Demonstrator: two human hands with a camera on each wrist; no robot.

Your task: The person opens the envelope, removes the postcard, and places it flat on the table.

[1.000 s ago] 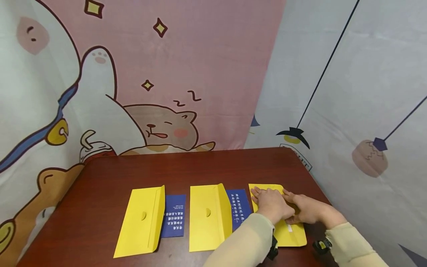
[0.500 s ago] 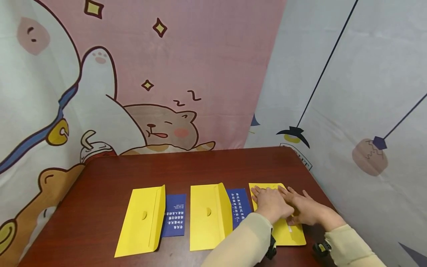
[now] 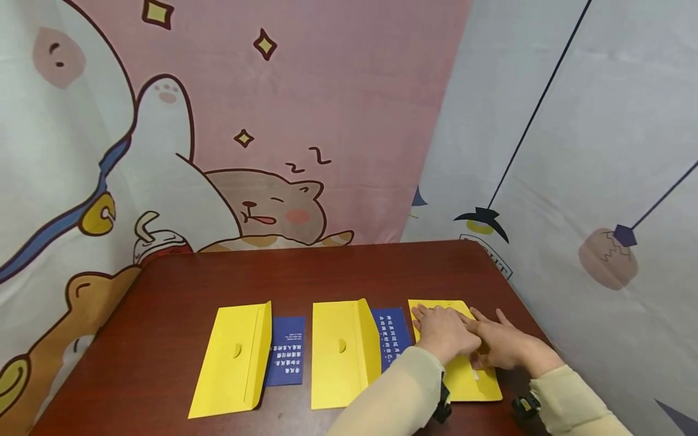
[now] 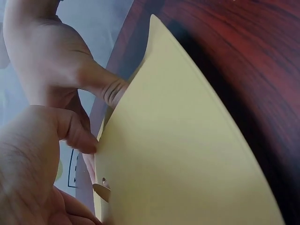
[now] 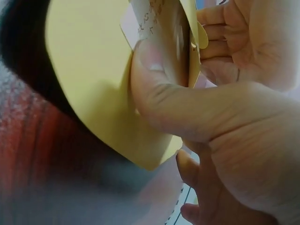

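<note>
A yellow envelope (image 3: 470,380) lies at the right of the table under both hands. My left hand (image 3: 443,330) rests on it with fingers stretched out; in the left wrist view its thumb (image 4: 83,140) touches the envelope's edge. My right hand (image 3: 501,344) is beside it, fingers spread. In the right wrist view the right thumb (image 5: 152,79) presses inside the flap (image 5: 86,61) at the parted mouth. A pale paper with writing (image 5: 151,21) shows inside. The left fingers (image 5: 216,32) are by the half-round tab (image 5: 202,35).
To the left lie two more yellow envelopes, a middle one (image 3: 332,354) and a far left one (image 3: 226,357). Beside each mouth is a blue card with white characters, one in the middle (image 3: 394,339) and one further left (image 3: 286,357). A patterned cloth (image 3: 349,121) hangs behind the table (image 3: 305,272).
The right hand's fingers have lifted and spread, and shifted slightly towards the left hand. The left hand has stayed in place on the envelope. The other envelopes and cards have not moved.
</note>
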